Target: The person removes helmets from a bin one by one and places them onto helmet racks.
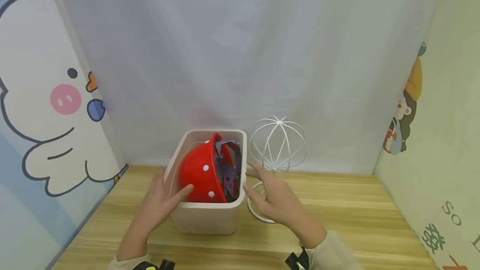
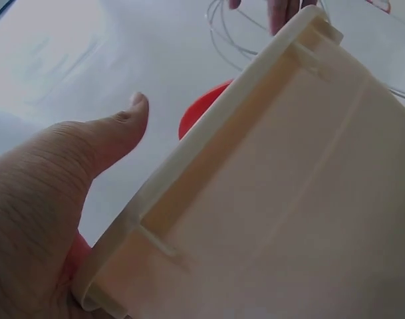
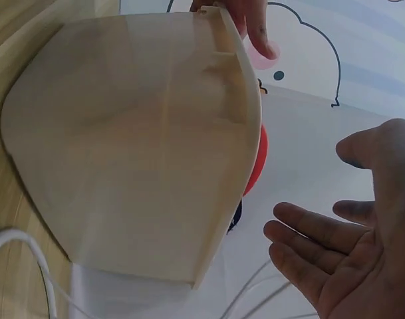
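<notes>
A red helmet point(image 1: 198, 170) with white dots lies on its side in a cream plastic bin point(image 1: 206, 220). Its purple inner straps point(image 1: 229, 170) face right. My left hand point(image 1: 159, 201) is at the bin's left rim, fingers along that side and thumb reaching over the near corner toward the helmet. In the left wrist view this thumb point(image 2: 119, 133) stands raised off the rim, while the other fingers are mostly hidden. Just beside the right rim is my right hand point(image 1: 275, 197), fingers spread and relaxed. The right wrist view shows its palm point(image 3: 362, 259) with nothing in it.
A white wire stand point(image 1: 278, 122) with a round cage top and ring base point(image 1: 258, 218) stands right behind my right hand. The wooden table point(image 1: 337, 211) meets a pale curtain point(image 1: 300, 53) at the back and printed panels at both sides.
</notes>
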`<state>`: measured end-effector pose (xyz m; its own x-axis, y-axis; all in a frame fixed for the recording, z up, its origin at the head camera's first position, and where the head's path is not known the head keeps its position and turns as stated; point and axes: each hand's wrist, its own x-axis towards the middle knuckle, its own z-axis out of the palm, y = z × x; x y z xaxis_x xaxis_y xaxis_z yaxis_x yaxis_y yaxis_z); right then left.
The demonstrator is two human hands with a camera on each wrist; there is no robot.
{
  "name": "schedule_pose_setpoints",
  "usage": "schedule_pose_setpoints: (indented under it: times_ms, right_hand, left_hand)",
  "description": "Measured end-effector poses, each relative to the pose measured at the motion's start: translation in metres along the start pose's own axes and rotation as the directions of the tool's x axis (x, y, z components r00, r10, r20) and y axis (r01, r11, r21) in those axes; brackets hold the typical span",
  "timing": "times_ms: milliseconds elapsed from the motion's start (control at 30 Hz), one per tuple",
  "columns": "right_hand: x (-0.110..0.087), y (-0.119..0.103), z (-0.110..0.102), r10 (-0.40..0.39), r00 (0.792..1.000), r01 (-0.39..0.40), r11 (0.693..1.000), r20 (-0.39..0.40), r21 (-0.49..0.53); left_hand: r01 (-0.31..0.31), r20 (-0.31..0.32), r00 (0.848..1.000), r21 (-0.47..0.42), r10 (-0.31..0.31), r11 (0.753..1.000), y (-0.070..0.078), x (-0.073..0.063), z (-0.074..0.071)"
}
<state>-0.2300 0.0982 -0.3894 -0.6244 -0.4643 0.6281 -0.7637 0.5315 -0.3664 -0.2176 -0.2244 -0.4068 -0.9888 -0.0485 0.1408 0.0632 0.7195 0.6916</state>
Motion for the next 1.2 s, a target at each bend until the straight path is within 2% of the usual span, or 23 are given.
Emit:
schedule_pose_setpoints:
  times_ms: [100,200,333,467,567,667,800,833,933,1067,1200]
  right_hand:
    - [0.018,-0.004,0.014,0.081,0.994,-0.092,0.980,0.069,0.175]
    - [0.037,-0.008,0.030,0.177,0.968,-0.225,0.925,0.176,0.306]
    - [0.058,-0.015,0.052,0.304,0.913,-0.383,0.870,0.273,0.310]
    - [0.075,-0.021,0.073,0.405,0.878,-0.460,0.862,0.256,0.213]
    - [0.084,-0.026,0.085,0.433,0.867,-0.466,0.880,0.245,0.092]
    - [0.090,-0.029,0.090,0.436,0.862,-0.457,0.889,0.259,0.024]
    - [0.093,-0.030,0.091,0.384,0.882,-0.403,0.915,0.273,0.016]
    - [0.094,-0.030,0.091,0.365,0.887,-0.385,0.923,0.284,0.017]
    - [0.094,-0.030,0.093,0.337,0.883,-0.359,0.933,0.326,0.008]
    - [0.092,-0.033,0.098,0.345,0.866,-0.330,0.938,0.362,-0.104]
    - [0.091,-0.034,0.102,0.361,0.863,-0.321,0.932,0.352,-0.170]
  left_hand:
    - [-0.048,-0.004,0.999,-0.027,0.048,0.998,-0.004,0.001,0.000]
    - [-0.089,0.020,0.996,-0.032,0.090,0.995,-0.008,0.001,-0.002]
    - [-0.120,0.054,0.991,-0.090,0.125,0.989,-0.013,-0.001,-0.004]
    - [-0.140,0.050,0.988,-0.153,0.149,0.978,-0.015,-0.002,-0.003]
    - [-0.160,0.036,0.985,-0.150,0.167,0.976,-0.013,-0.001,-0.003]
    - [-0.169,0.039,0.984,-0.129,0.175,0.977,-0.011,0.000,-0.004]
    - [-0.157,0.047,0.986,-0.101,0.162,0.983,-0.010,-0.001,-0.006]
    - [-0.149,0.048,0.987,-0.097,0.154,0.984,-0.010,-0.001,-0.006]
    - [-0.128,0.058,0.989,-0.088,0.133,0.988,-0.011,-0.002,-0.007]
    - [-0.081,0.088,0.992,-0.070,0.087,0.994,-0.011,-0.003,-0.006]
    - [-0.051,0.110,0.992,-0.046,0.056,0.998,-0.011,-0.006,-0.007]
